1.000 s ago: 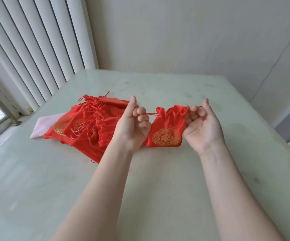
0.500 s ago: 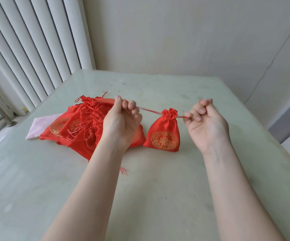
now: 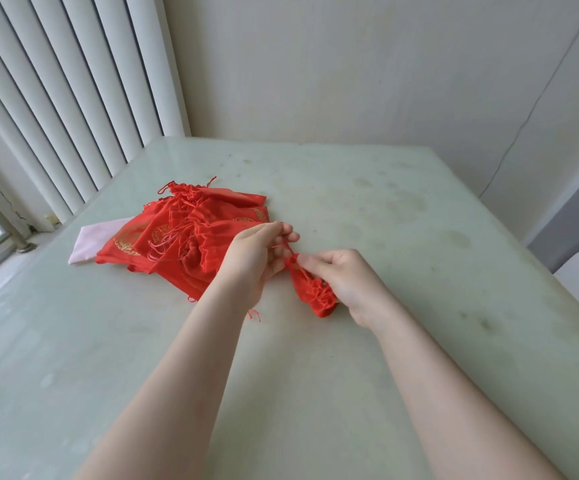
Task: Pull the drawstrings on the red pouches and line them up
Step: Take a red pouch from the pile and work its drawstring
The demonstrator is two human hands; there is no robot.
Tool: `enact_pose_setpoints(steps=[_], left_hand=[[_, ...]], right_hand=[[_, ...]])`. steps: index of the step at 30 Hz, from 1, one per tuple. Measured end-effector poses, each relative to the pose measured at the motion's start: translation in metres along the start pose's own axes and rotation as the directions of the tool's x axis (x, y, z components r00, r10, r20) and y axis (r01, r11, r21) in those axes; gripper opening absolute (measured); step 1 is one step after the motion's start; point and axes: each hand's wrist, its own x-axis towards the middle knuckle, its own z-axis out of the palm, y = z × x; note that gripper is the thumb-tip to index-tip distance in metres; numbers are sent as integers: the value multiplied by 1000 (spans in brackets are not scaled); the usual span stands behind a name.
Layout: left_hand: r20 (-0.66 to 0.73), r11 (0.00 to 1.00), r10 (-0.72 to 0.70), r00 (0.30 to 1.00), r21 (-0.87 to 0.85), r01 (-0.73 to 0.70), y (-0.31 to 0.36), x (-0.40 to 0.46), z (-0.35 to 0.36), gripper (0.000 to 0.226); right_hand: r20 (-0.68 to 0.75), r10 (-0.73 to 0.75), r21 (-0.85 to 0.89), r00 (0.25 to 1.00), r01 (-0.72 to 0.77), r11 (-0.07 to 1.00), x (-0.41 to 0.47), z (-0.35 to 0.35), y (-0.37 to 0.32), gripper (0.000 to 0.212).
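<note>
Two bare hands meet just right of the middle of the pale green bench (image 3: 367, 209), working on a single red pouch (image 3: 314, 294). That pouch lies crumpled on the bench surface under the right hand (image 3: 345, 282), its gathered neck pointing up and away toward the left hand (image 3: 255, 258). The right hand is curled over the pouch body, fingers closed on the bunched fabric near the neck and the palm covering the pouch's right side. The left hand pinches a thin red drawstring (image 3: 290, 251) between thumb and fingertips, the cord running a short way from that pinch down to the pouch neck; the remaining fingers of this hand are loosely bent. Both forearms reach in from the bottom edge, bare to the frame. Just behind and left of the left hand sits a loose pile of red pouches (image 3: 191, 233) with gold printed emblems, their mouths and drawstrings tangled together, partly overlapping one another; how many are in the pile cannot be told. A stray red string end (image 3: 254, 315) lies on the bench beside the left wrist. Under the pile's left edge pokes a pale pink flat item (image 3: 89, 245), touching the pouches. White vertical blinds (image 3: 73, 98) hang along the left side, and a plain wall stands behind the bench.
</note>
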Motion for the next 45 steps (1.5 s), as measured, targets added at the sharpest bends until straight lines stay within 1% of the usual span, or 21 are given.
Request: enact_pose_setpoints(steps=[3,5,7,9,11,13,14,17,18,20,22,25,27,28,30,32,37,40,42,43,45], left_hand=[[25,999,54,998,-8,-54,4,-15,-1,20],[44,995,93,995,-25,-92,4,-24,0,18],[32,993,116,993,-17,-116,2,-29,2,14],[-24,988,90,996,131,-86,-3,-30,4,16],[-57,923,39,998,384,-14,-9,-28,5,21],[-22,824,7,1000,567,7,-13,-28,7,25],[23,804,-10,1000,595,-5,-14,-29,9,27],[202,873,-78,976,487,-31,-16,-30,11,25],[243,902,-48,969,427,-62,-18,-29,11,23],[238,911,100,966,369,-185,-22,-24,12,18],[211,899,222,952,333,-283,-24,-20,13,13],[223,864,281,933,365,-347,-27,-17,13,19],[236,890,223,946,346,-297,-30,-17,14,21],[227,929,170,959,287,-233,-33,-18,14,22],[218,985,49,975,150,-83,-36,-19,13,25],[219,999,-18,976,54,6,-38,-21,10,26],[273,996,-30,962,-71,52,-39,-25,8,21],[317,984,-50,947,-145,101,-39,-28,7,13],[316,985,-57,947,-135,105,-38,-30,7,16],[290,996,-43,956,-64,64,-39,-31,8,20],[192,968,53,980,230,-98,-42,-32,11,26]], right_hand=[[82,2,-3,997,-1,1000,-16,9,-4,20],[81,-27,7,996,26,1000,-23,14,-6,19],[51,-45,21,998,44,999,-25,16,-6,25],[7,-21,110,1000,20,994,-22,15,-5,30],[-27,40,285,999,-31,958,-17,11,-4,27],[-48,73,412,996,-47,910,-11,6,-6,25],[-60,78,450,995,-43,892,-9,3,-6,25],[-97,71,509,993,-12,861,-4,0,-6,26],[-102,51,528,994,11,849,-4,-1,-6,26],[-90,-28,538,996,73,840,-5,-3,-4,26],[-90,-128,449,988,155,880,-8,-8,-3,27],[-148,-198,244,969,230,942,-12,-12,0,26],[-234,-156,169,960,198,966,-9,-14,5,23],[-257,-130,134,958,168,977,-8,-14,8,24],[-238,-97,65,966,115,991,-6,-12,13,27],[-198,-97,33,975,106,994,-7,-10,13,29],[-175,-76,133,982,100,986,-11,-9,6,22],[-259,-24,211,966,81,974,-11,-16,7,19],[-339,1,289,941,103,952,-12,-21,5,15],[-366,6,320,931,120,940,-13,-23,3,15],[-363,-32,355,931,170,919,-17,-23,-2,16]])
